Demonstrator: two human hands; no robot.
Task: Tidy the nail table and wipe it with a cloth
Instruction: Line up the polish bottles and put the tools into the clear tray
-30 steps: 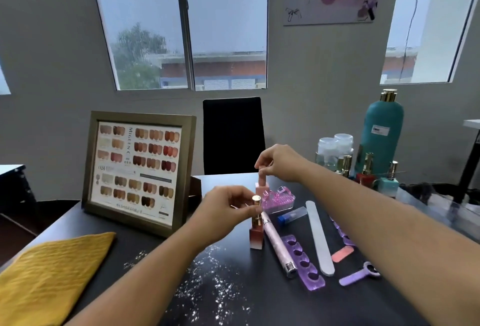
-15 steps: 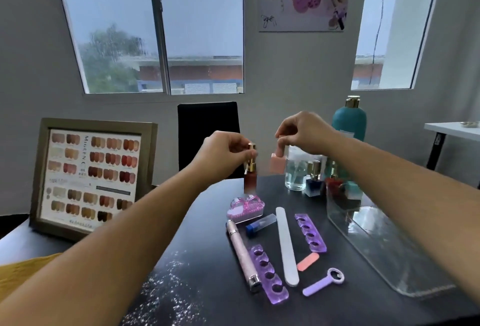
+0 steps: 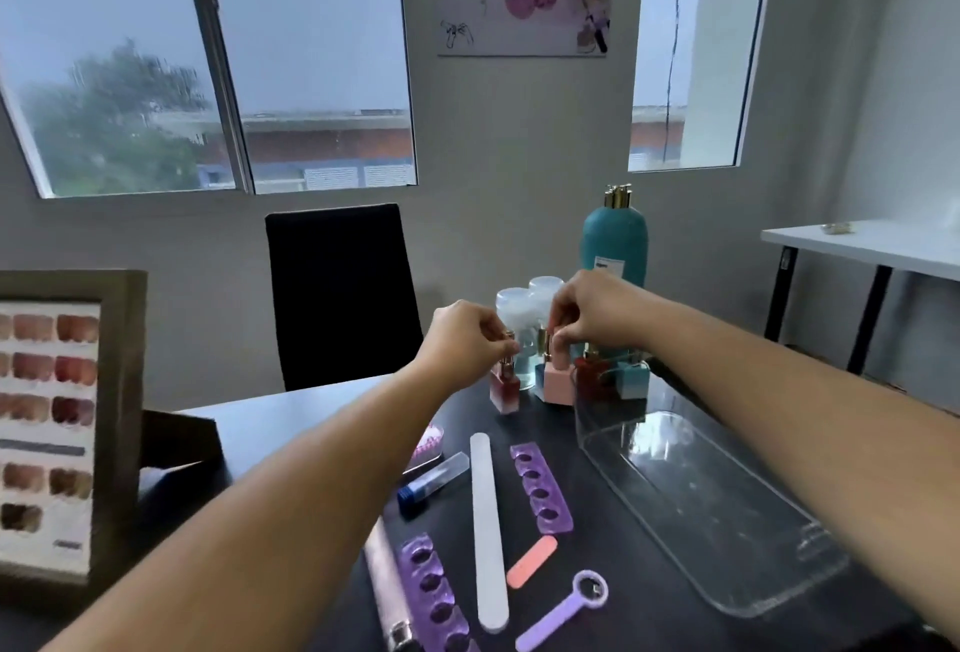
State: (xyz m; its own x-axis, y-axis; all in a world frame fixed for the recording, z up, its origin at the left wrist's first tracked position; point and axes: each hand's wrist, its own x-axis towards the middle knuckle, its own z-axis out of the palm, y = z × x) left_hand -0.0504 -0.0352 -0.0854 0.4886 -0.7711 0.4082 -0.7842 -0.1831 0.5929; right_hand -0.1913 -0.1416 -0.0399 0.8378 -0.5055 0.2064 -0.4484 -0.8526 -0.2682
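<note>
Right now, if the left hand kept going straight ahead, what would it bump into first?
Probably the clear jars just past the left hand and its red polish bottle; depth is hard to judge.

On the bench [image 3: 291, 423], a framed nail chart [image 3: 57, 423] stands at the left and a tray [image 3: 696, 501] lies at the right. Between them lie a nail file [image 3: 487, 532], two toe separators [image 3: 540, 488] either side of it, and a small tube [image 3: 434, 482]. Behind the tray stand polish bottles [image 3: 558, 381], jars [image 3: 511, 306] and a tall bottle [image 3: 615, 241]. A chair [image 3: 337, 293] stands behind the bench.
</note>
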